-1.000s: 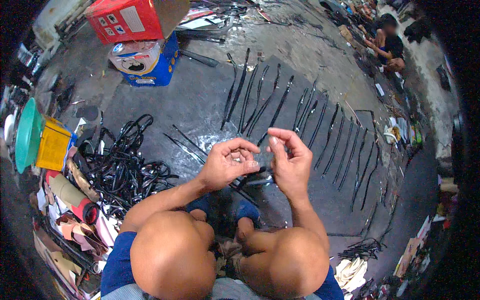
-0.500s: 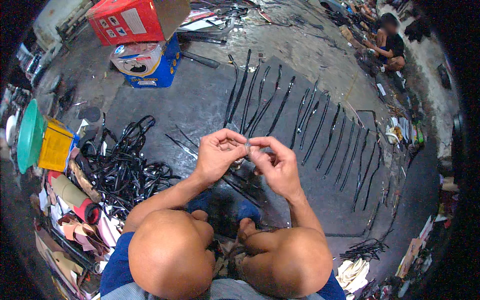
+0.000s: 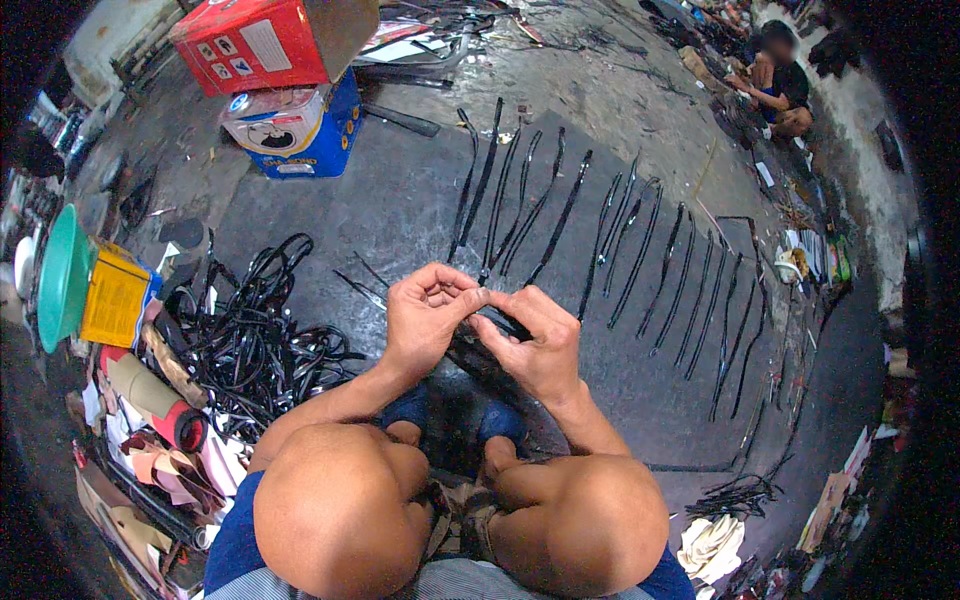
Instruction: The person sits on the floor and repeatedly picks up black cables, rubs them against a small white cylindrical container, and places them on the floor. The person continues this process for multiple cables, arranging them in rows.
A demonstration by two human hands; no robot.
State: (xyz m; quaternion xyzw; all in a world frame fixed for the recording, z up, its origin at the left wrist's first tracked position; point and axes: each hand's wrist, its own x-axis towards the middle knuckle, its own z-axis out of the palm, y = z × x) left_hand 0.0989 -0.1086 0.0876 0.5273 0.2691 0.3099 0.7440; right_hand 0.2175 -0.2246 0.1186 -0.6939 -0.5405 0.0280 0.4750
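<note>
My left hand (image 3: 432, 315) and my right hand (image 3: 535, 340) meet fingertip to fingertip above the dark mat, between and beyond my knees. Both are closed in a pinch. A thin black strip (image 3: 511, 326) shows under the curled fingers of my right hand, and its end seems to lie in the pinch of both hands; the fingers hide most of it. Past my hands, several black strips (image 3: 627, 262) lie side by side in a slanting row on the mat (image 3: 400, 215). A tangled heap of glossy black strips (image 3: 265, 340) sits to the left.
A red box (image 3: 262, 45) rests on a blue and white tin (image 3: 300, 135) at the far left. Nearer stand a yellow tin (image 3: 115, 300) and a green basin (image 3: 62, 280), with scraps (image 3: 180, 460) below. Pale cloth (image 3: 710, 548) lies near right. Another person (image 3: 782, 85) sits far right.
My right hand has turned and shifted slightly left and nearer to me, its fingers curling more. My left hand stays close to its place, and the fingertips still meet.
</note>
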